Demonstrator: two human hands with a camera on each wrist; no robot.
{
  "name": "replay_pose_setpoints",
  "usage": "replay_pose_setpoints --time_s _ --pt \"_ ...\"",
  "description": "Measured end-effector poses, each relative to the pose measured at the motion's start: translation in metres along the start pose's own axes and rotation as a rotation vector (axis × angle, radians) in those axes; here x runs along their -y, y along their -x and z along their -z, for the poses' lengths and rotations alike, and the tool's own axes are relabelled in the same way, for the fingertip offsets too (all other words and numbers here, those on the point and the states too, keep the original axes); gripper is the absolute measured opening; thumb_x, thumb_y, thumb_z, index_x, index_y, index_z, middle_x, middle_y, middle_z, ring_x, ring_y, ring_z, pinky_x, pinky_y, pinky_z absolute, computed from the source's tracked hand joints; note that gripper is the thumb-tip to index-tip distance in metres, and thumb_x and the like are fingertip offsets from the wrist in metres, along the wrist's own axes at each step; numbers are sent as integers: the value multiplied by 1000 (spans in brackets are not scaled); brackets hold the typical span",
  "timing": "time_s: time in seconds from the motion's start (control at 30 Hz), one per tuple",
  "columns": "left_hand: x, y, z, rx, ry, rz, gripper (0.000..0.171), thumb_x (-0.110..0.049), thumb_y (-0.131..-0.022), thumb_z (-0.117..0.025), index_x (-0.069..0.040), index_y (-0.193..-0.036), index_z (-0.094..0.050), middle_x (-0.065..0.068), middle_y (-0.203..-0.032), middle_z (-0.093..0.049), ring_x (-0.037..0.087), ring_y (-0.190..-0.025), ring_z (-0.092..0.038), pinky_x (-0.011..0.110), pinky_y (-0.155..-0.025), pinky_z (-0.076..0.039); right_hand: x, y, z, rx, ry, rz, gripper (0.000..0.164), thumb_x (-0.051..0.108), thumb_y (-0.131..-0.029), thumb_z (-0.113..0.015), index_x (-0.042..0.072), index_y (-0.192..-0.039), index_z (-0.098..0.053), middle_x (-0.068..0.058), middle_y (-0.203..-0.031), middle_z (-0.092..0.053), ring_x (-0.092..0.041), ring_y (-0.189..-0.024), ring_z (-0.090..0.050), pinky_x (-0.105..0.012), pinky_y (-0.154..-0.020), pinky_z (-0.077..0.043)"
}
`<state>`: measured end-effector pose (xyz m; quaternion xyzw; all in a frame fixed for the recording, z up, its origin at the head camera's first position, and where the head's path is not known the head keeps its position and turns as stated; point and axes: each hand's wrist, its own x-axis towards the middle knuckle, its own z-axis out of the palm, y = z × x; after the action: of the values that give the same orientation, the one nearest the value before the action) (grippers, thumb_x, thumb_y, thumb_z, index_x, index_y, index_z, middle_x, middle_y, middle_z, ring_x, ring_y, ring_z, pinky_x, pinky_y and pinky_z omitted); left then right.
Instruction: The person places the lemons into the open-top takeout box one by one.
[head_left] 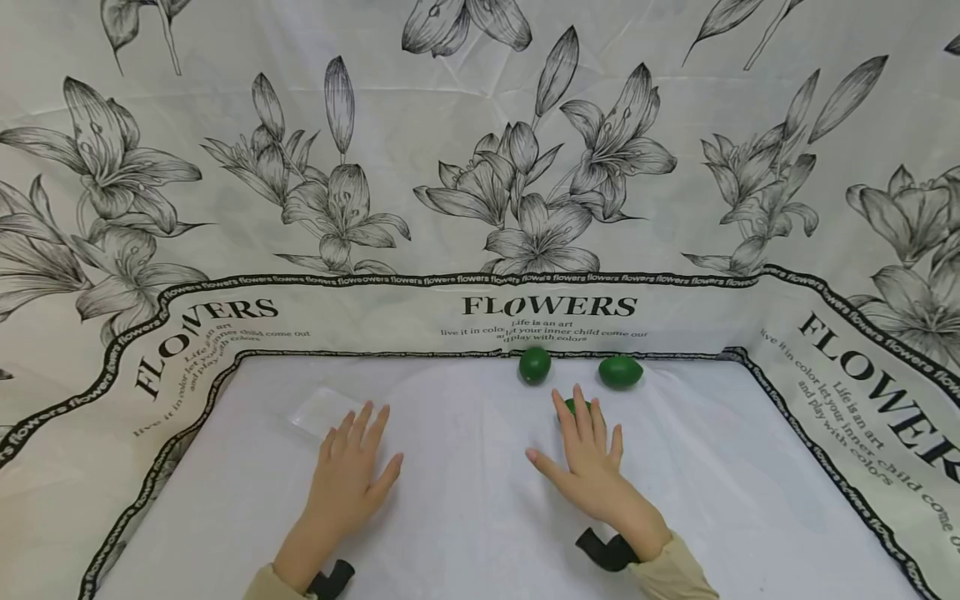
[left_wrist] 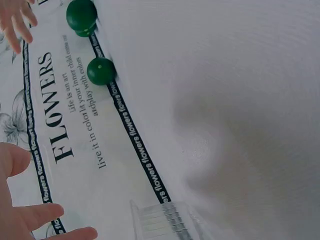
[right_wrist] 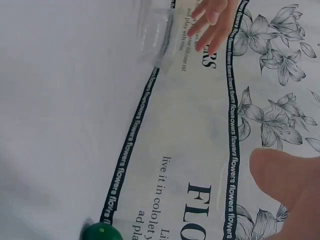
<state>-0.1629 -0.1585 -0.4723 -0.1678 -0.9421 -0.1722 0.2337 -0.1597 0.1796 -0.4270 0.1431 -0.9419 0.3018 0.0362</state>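
Observation:
Three green limes lie toward the far edge of the white table. One lime [head_left: 535, 366] is left of another lime [head_left: 620, 372], and a third lime [head_left: 571, 406] shows between the fingers of my right hand [head_left: 592, 471], which mostly hides it in the head view. That hand is held over the table with fingers spread, gripping nothing. My left hand [head_left: 347, 483] hovers on the left side, its fingers extended and holding nothing. Just beyond its fingertips sits a clear plastic tray [head_left: 311, 410], also seen in the left wrist view as a ribbed transparent container [left_wrist: 160, 222].
White cloth covers the table [head_left: 465, 517]. Behind it and at both sides rises a pale curtain [head_left: 375, 317] printed with flowers and lettering, with a black border along the table's edge. Black wrist straps [head_left: 606, 550] show below the hands.

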Motion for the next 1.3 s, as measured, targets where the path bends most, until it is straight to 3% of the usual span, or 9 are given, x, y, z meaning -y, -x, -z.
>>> replay_pose_setpoints --time_s 0.23,0.47,0.7,0.87,1.0,1.13,1.3 --pt "18 -4 1 -205 153 -14 54 -19 -88 -66 3 -135 -54 25 -134 -56 45 -118 -55 65 -85 -46 7 -8 -1 -35 -157 -9 86 44 -99 -55 9 -160 -5 -22 -163 8 -47 -147 8 -75 -105 11" --pt "39 -9 7 -318 283 73 42 -7 -88 -65 2 -129 -58 19 -128 -61 39 -114 -56 58 -87 -43 23 -16 -7 -25 -344 -21 82 40 -103 -50 4 -158 -1 -21 -164 5 -42 -149 6 -72 -109 7" --pt "64 -13 12 -491 414 115 34 7 -87 -60 7 -122 -61 24 -112 -62 33 -100 -55 38 -80 -39 41 -28 -21 7 -536 -66 79 37 -104 -49 10 -159 1 -16 -165 2 -40 -149 4 -69 -112 0" --pt "81 -14 13 -553 504 244 29 8 -92 -54 8 -120 -60 23 -114 -62 31 -100 -55 32 -78 -40 50 -38 -37 9 -609 -41 79 35 -104 -50 8 -159 0 -17 -165 1 -42 -149 -1 -69 -113 -6" --pt "92 -14 14 -574 543 367 27 4 -95 -52 6 -120 -61 18 -116 -63 13 -99 -56 22 -78 -41 58 -45 -51 -6 -629 -37 79 34 -104 -51 8 -159 -2 -20 -164 -2 -43 -149 -3 -69 -113 -7" --pt "102 -13 13 -613 560 456 26 2 -96 -51 5 -120 -62 15 -115 -64 -2 -97 -52 19 -76 -39 67 -52 -62 -9 -654 -34 78 33 -103 -51 6 -159 -2 -23 -163 -3 -44 -148 -4 -69 -113 -9" --pt "112 -12 11 -662 582 570 28 -4 -98 -49 4 -122 -61 12 -116 -59 -1 -95 -50 22 -74 -36 79 -60 -75 -5 -732 -49 77 33 -104 -50 7 -159 -3 -24 -163 -4 -42 -149 -4 -68 -113 -11"
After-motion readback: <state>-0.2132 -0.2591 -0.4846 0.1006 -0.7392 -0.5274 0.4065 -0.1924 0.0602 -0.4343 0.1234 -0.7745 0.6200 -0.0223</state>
